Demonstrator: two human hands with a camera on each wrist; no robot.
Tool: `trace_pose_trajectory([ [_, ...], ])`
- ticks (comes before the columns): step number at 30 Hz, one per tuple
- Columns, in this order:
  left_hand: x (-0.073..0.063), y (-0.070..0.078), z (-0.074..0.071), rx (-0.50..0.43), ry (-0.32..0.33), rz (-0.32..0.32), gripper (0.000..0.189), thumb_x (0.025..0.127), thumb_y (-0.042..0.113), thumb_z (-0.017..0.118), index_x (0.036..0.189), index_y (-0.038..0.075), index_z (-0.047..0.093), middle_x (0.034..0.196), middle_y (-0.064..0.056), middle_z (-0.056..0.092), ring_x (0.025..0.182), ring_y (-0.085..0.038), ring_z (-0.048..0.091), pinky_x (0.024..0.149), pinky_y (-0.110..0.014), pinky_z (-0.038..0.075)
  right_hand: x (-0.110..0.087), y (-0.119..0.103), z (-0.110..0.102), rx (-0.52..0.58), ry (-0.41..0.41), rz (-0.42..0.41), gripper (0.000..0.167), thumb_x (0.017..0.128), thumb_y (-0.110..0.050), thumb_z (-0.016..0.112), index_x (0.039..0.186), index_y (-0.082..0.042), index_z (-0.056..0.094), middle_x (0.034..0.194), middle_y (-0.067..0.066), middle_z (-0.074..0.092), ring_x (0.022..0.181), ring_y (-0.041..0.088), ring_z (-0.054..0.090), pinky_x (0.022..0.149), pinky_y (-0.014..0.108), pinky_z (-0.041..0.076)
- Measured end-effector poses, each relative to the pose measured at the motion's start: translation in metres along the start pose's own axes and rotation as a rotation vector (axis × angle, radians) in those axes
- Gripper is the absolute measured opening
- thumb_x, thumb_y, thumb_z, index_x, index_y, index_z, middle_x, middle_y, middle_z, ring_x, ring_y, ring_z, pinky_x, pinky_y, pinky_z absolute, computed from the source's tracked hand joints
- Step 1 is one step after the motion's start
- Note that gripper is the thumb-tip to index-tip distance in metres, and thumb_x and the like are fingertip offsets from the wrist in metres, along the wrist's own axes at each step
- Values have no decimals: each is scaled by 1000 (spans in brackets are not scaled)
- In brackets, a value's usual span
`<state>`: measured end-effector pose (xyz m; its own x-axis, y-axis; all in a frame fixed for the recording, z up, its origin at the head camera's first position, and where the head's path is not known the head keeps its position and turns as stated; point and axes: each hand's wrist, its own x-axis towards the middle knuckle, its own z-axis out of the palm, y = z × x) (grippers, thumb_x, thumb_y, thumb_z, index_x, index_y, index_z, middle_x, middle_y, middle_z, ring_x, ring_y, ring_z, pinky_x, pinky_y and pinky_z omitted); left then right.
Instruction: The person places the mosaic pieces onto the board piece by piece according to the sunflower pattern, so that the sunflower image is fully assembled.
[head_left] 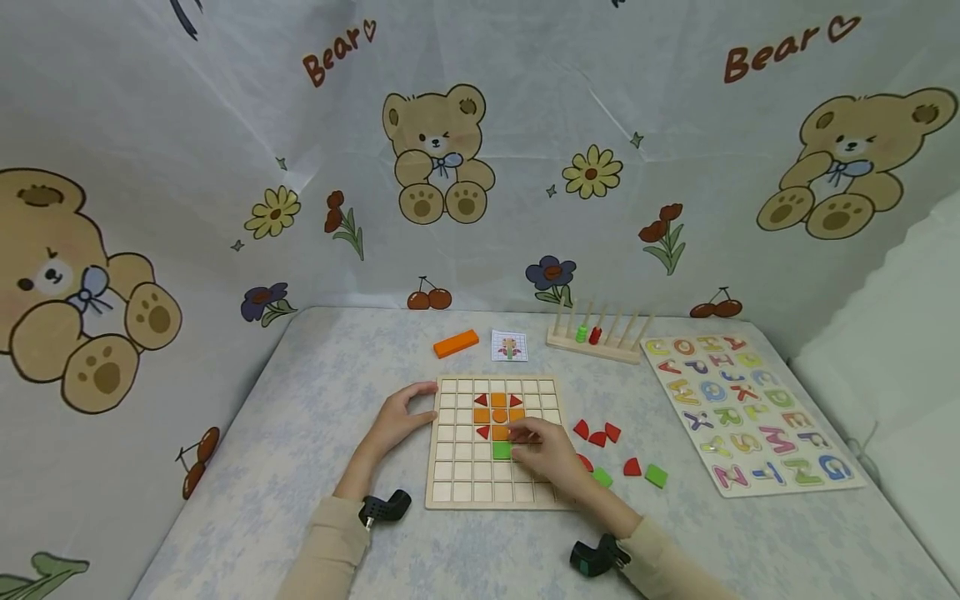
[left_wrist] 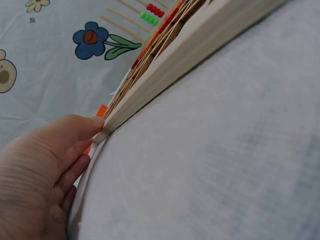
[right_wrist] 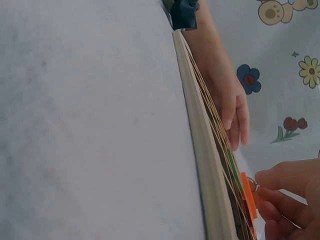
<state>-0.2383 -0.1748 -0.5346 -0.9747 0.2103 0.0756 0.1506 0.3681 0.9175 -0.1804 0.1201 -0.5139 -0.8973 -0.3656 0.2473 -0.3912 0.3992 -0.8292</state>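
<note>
A square wooden grid board [head_left: 461, 496] lies on the table with a pattern of orange squares, red triangles [head_left: 482, 432], an orange round piece [head_left: 499, 415] and a green square [head_left: 502, 451]. My left hand [head_left: 393, 421] rests against the board's left edge near its far corner; the left wrist view shows the thumb [left_wrist: 80, 127] at the rim and the other fingers beside it. Over the board's middle, my right hand [head_left: 551, 454] has its fingertips beside the lower orange square. Those fingers hide the cell there, and whether they pinch a piece cannot be made out.
Loose red pieces [head_left: 597, 438] and green squares [head_left: 656, 476] lie right of the board. Behind it are an orange block [head_left: 456, 343], a pattern card [head_left: 509, 346] and a peg rack [head_left: 592, 345] with green and red beads. An alphabet board [head_left: 750, 417] lies at right.
</note>
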Motion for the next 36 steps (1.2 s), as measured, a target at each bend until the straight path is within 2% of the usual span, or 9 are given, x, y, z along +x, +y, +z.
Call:
trace_pose_trajectory([
  [5,1,-1,0,20,0,-6,51,84,22,74,132,14,57,132,-6,58,136,-25,42,117,-48,27,-6,-1,-14,-23,55,-37,30,81,3,70,110,1,67,94,13,70,84,25,64,74,27,57],
  [11,2,-4,0,22,14,-26,50,84,22,74,131,16,58,131,-3,59,136,-23,43,118,-47,27,-18,3,-34,-53,140,-47,27,80,2,70,107,4,66,89,14,70,80,14,60,70,22,53],
  [16,2,-5,1,26,6,-26,50,83,25,74,130,17,58,131,-3,59,136,-23,43,118,-47,27,-36,11,-54,-42,193,44,28,82,0,70,109,4,66,93,15,69,81,4,58,70,18,53],
  [23,2,-4,1,16,5,-17,50,84,24,74,130,17,58,131,-3,59,136,-23,42,118,-47,27,-57,24,-81,-175,275,186,27,83,-1,71,109,-2,67,94,8,71,82,3,58,69,19,52],
  [28,0,-3,1,15,-2,-4,51,84,24,74,131,15,57,132,-6,59,136,-24,42,118,-48,27,-70,26,-102,-225,286,255,28,85,-6,70,112,-4,66,99,9,71,86,5,57,72,18,51],
  [30,0,-2,0,15,-3,1,51,84,24,74,131,14,57,132,-6,59,137,-25,42,118,-48,27,-76,29,-108,-232,292,253,28,85,-8,70,113,-4,66,100,9,71,88,6,57,73,18,51],
  [36,0,-2,1,9,-5,-4,50,84,24,74,130,16,58,131,-4,59,136,-23,42,118,-47,27,-95,40,-119,-266,298,323,35,83,-8,72,117,-5,63,102,10,71,87,3,57,71,15,49],
])
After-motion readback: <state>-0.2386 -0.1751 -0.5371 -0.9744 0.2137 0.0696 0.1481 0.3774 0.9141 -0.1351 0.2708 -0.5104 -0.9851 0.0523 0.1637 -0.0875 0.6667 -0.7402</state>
